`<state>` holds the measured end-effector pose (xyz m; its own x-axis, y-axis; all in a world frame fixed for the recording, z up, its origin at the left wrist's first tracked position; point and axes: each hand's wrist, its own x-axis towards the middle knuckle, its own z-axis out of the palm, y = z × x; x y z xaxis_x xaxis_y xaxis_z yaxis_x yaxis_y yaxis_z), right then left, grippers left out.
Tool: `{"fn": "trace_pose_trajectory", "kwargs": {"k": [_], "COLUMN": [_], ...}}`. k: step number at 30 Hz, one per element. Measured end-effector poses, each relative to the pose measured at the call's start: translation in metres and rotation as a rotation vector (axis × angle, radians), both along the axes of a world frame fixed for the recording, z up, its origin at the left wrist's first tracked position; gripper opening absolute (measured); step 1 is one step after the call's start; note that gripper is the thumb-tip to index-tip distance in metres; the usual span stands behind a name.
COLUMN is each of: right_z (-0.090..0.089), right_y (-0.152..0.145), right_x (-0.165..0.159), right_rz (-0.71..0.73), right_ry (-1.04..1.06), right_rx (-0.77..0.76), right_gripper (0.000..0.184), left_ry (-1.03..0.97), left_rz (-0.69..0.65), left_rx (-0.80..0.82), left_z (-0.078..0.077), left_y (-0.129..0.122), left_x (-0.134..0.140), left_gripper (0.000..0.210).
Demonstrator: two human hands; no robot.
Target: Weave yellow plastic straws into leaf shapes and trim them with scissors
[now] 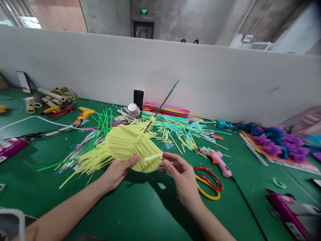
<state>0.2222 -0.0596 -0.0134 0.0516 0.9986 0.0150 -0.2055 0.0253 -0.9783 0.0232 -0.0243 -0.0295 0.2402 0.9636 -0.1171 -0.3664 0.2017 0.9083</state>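
My left hand [119, 172] grips a pale yellow fan-shaped piece [132, 144] made of pipe cleaners laid side by side, its thumb pressed on the front. A dark green stem [167, 97] rises behind this piece, slanting up to the right. Across the lower right of the fan lies a short yellow pipe cleaner [153, 156]. My right hand [182, 174] has its thumb and forefinger bent together at the outer end of that short piece, by the fan's right edge. Loose yellow pipe cleaners [95, 159] lie on the green table behind my left hand.
Right of my right hand are red-and-yellow-handled scissors [209, 184] and a pink glue gun [220, 162] with a black cord. A yellow glue gun [85, 113], bamboo pieces [55, 97] and pliers [62, 109] lie left. Purple flowers [283, 144] lie right; a white partition [213, 80] stands behind.
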Motion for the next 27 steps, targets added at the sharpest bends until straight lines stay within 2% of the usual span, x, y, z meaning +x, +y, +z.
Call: {"fn": "trace_pose_trajectory", "kwargs": {"k": [3,8,14,22,27], "right_z": [0.0,-0.001,0.002,0.001,-0.005], "right_y": [0.003,0.004,0.004,0.002,0.001], "right_x": [0.005,0.006,0.006,0.0,-0.004], "right_rz": [-0.043,-0.05,-0.036,-0.103,-0.174], "right_ry": [0.036,0.023,0.018,-0.008,-0.007], "right_rx": [0.004,0.011,-0.024,-0.003,0.013], "right_gripper": [0.024,0.023,0.021,0.018,0.019], "left_ry": [-0.009,-0.012,-0.012,0.011,0.043], "left_rz": [-0.004,-0.041,-0.001,-0.023,-0.017], "left_rx": [-0.008,0.004,0.005,0.024,0.051], "left_z": [-0.002,-0.002,-0.002,-0.005,-0.006], "left_y": [0.002,-0.001,-0.003,-0.003,-0.004], "left_x": [-0.002,0.002,0.006,0.006,0.006], "left_gripper": [0.052,0.058,0.066,0.055,0.06]}}
